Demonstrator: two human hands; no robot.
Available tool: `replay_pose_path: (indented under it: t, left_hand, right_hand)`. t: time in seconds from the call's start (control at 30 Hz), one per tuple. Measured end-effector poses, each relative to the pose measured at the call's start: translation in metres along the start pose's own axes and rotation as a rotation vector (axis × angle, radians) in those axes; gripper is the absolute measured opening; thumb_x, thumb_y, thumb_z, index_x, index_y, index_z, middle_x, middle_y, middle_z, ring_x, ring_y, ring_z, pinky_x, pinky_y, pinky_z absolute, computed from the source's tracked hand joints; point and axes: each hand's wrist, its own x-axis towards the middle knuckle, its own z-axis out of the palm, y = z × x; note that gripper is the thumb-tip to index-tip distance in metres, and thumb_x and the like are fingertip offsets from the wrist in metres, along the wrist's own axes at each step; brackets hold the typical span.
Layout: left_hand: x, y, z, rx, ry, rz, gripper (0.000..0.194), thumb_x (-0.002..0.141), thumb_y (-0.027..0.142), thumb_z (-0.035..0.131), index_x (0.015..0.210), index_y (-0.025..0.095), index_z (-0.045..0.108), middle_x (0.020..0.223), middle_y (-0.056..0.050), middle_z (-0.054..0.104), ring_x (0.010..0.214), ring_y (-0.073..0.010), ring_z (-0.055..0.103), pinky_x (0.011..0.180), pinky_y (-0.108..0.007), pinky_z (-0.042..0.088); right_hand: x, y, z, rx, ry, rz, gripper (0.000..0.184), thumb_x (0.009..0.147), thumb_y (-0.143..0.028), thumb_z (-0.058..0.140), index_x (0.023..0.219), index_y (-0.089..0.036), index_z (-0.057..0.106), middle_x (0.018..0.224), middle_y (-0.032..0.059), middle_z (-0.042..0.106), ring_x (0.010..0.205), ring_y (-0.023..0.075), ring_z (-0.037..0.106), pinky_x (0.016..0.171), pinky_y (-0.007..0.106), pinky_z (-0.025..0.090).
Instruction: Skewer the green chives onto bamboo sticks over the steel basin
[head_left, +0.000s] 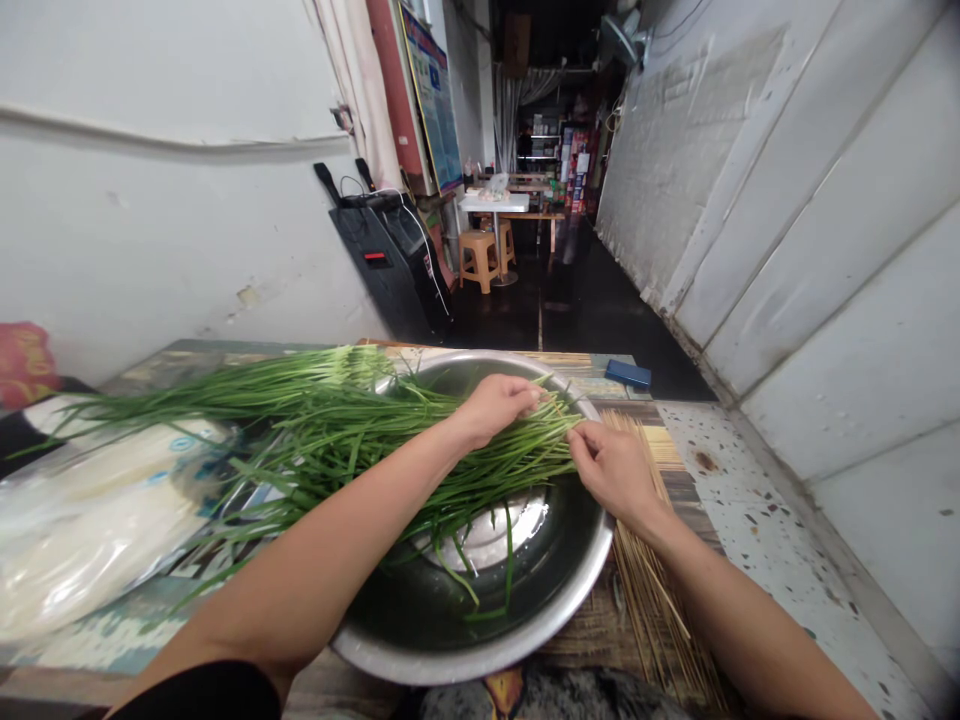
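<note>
A big bunch of garlic chives [352, 440] lies across a wide steel basin [547, 625], white-green ends to the right and leaves trailing left over the rim. My left hand [501, 405] rests over the bunch near its cut ends, thumb and fingers pinched on the stalks. At the right rim, my right hand [613, 465] is closed with its fingertips against the stalk ends. What exactly sits between its fingers is partly hidden. A few loose leaves hang down into the basin. Behind, a second pile of chives [300, 378] lies along the table's far side.
Thin bamboo skewers [651, 570] lie on the table right of the basin, under my right forearm. A dark blue box [628, 375] sits at the far right corner. Clear plastic bags with pale contents [97, 530] fill the left side. A black speaker [390, 255] stands beyond.
</note>
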Motion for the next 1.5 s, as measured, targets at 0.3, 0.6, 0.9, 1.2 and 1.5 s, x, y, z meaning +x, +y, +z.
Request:
replay_pose_path:
  t: [0.3, 0.6, 0.9, 1.2, 1.5]
  left_hand:
    - [0.0010, -0.0016, -0.0004, -0.024, -0.008, -0.008, 0.018, 0.071, 0.025, 0.058, 0.063, 0.010, 0.061, 0.065, -0.001, 0.060, 0.054, -0.0061, 0.041, 0.056, -0.021, 0.034]
    - [-0.0023, 0.0018, 0.0000, 0.065, -0.019, 0.022, 0.020, 0.072, 0.029, 0.060, 0.075, 0.010, 0.067, 0.063, -0.001, 0.060, 0.054, -0.0076, 0.044, 0.057, -0.023, 0.035]
    - [-0.0020, 0.0013, -0.0001, 0.158, -0.043, 0.076, 0.024, 0.075, 0.029, 0.055, 0.062, 0.012, 0.066, 0.061, -0.002, 0.063, 0.061, -0.0125, 0.054, 0.062, -0.024, 0.041]
    - [-0.0020, -0.0021, 0.0020, 0.100, 0.005, 0.048, 0.024, 0.069, 0.024, 0.061, 0.086, 0.011, 0.072, 0.067, -0.002, 0.066, 0.059, -0.0100, 0.053, 0.062, -0.023, 0.042]
    - [-0.0023, -0.0029, 0.0042, 0.050, 0.091, 0.050, 0.020, 0.066, 0.027, 0.065, 0.075, 0.009, 0.072, 0.064, -0.004, 0.066, 0.055, -0.0096, 0.050, 0.057, -0.023, 0.042]
  right_hand:
    - [-0.0003, -0.0011, 0.0005, -0.005, 0.016, 0.000, 0.031, 0.085, -0.028, 0.043, 0.056, -0.018, 0.044, 0.046, -0.0033, 0.042, 0.043, 0.0079, 0.036, 0.048, 0.022, 0.021]
    - [-0.0004, -0.0014, -0.0003, -0.011, 0.016, 0.006, 0.032, 0.085, -0.028, 0.042, 0.055, -0.018, 0.043, 0.046, -0.0033, 0.041, 0.044, 0.0082, 0.036, 0.048, 0.023, 0.021]
    - [-0.0006, -0.0014, -0.0011, -0.001, 0.015, 0.000, 0.031, 0.085, -0.028, 0.043, 0.055, -0.018, 0.044, 0.046, -0.0033, 0.042, 0.044, 0.0083, 0.035, 0.048, 0.023, 0.021]
    - [-0.0006, -0.0019, -0.0008, -0.010, 0.009, 0.004, 0.031, 0.085, -0.028, 0.042, 0.056, -0.018, 0.047, 0.047, -0.0025, 0.045, 0.044, 0.0094, 0.038, 0.048, 0.023, 0.022]
    - [-0.0006, -0.0024, -0.0010, -0.015, 0.019, 0.002, 0.032, 0.085, -0.028, 0.043, 0.055, -0.018, 0.045, 0.047, -0.0030, 0.044, 0.045, 0.0090, 0.038, 0.049, 0.023, 0.022]
